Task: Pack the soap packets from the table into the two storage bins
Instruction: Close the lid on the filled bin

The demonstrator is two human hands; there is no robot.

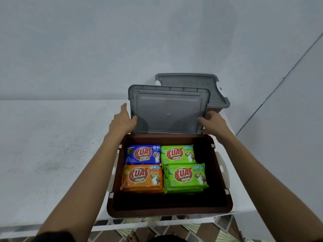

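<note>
**Both hands on the lid, bin packed**

A white table [43, 145] runs along a pale blue-grey wall [157, 41], with patterned floor [201, 231] tiles showing below its near edge. The brown bin [167, 212] sits open at the table's near right corner. Inside it are four stacks of packets [142, 177]: blue and orange on the left, green and green on the right.

The grey lid [167, 110] stands upright at the bin's far rim. The left hand [122, 119] grips its left edge, thumb on the inner face. The right hand [212, 123] clasps its right edge. The packets lie just below and nearer than both hands. The second bin [216, 102] sits behind, its lid on.
</note>
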